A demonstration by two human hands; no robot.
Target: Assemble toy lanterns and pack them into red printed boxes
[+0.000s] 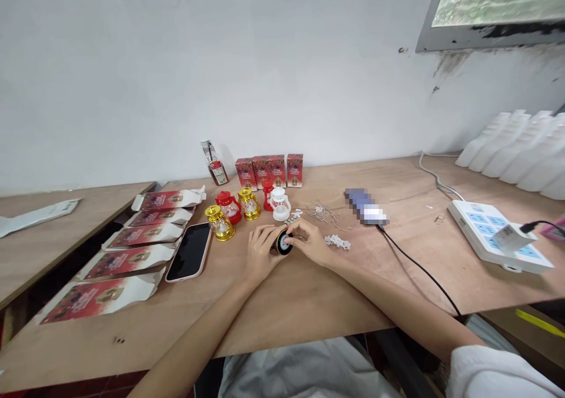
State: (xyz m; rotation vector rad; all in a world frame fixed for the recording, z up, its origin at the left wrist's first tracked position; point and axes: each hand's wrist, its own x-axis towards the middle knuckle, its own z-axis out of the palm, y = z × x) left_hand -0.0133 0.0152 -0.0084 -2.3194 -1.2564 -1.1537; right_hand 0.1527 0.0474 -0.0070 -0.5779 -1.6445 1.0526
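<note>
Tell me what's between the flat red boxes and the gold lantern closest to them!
In the head view, a phone with a dark screen and pinkish edge lies between the flat red boxes and that gold lantern.

1. On the right arm, a loose white sleeve (498, 371) was worn, softly creased, beyond the near edge of the surface (273, 312).
2. The right forearm (388, 293) and right hand (311, 242) were left bare, as were the left forearm (198, 332) and left hand (261, 251).
3. Pale grey cloth (300, 371), broadly folded, was worn over the lap, below the near edge's middle.
</note>
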